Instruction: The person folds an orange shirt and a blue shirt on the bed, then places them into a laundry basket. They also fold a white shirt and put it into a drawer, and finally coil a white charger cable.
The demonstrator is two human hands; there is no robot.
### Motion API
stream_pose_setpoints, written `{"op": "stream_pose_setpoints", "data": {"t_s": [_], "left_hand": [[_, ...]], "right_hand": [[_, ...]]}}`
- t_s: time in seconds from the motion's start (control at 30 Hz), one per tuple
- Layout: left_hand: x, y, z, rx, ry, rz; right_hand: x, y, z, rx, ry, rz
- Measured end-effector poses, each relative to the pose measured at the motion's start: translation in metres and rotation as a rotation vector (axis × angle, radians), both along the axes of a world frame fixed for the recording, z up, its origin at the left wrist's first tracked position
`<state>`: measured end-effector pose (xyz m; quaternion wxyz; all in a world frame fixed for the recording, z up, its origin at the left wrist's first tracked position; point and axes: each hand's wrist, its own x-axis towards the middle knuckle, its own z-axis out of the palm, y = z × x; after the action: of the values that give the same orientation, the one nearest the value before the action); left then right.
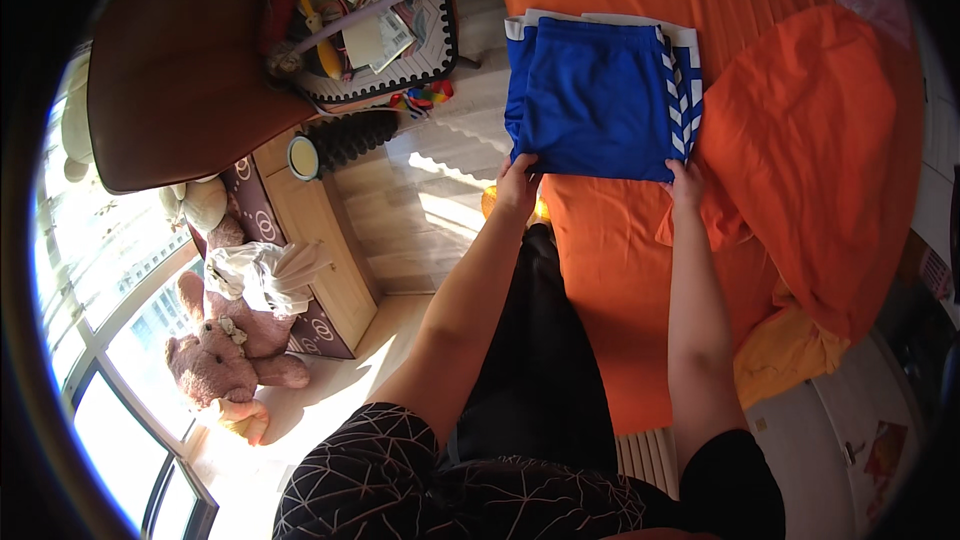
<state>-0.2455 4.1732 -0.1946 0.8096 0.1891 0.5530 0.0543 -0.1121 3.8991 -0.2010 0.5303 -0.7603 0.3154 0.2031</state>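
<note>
Folded blue shorts (596,97) with white chevron trim lie on top of more folded blue-and-white clothing, on the orange bedsheet (615,285). My left hand (519,176) pinches the near left corner of the blue cloth. The near right corner is held by my right hand (681,178), beside the white-striped edge. Both hands have the thumb on top of the fabric, and the fingers beneath are partly hidden. How many layers each hand grips, I cannot tell.
A bunched orange cover (810,135) lies right of the clothing. Left of the bed are a brown chair back (180,52), a table (420,60) with cluttered items, a black ridged roll (352,142), and a pink teddy bear (214,364) by the window.
</note>
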Motion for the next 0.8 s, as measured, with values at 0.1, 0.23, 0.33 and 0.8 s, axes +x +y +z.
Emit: {"op": "stream_pose_setpoints", "data": {"t_s": [0.1,0.23,0.33,0.8], "left_hand": [[0.005,0.003,0.013,0.403,-0.084,-0.082],[0.051,-0.016,0.1,1.265,-0.213,-0.671],[0.07,-0.046,0.109,1.461,-0.407,-0.817],[0.002,-0.023,0.067,-0.3,0.049,0.176]], "right_hand": [[-0.008,0.002,0.015,0.215,0.217,-0.165],[-0.027,-0.003,0.024,0.375,0.171,-0.305],[-0.034,-0.002,0.022,0.447,0.127,-0.371],[-0.006,-0.012,0.085,0.083,-0.016,-0.282]]}}
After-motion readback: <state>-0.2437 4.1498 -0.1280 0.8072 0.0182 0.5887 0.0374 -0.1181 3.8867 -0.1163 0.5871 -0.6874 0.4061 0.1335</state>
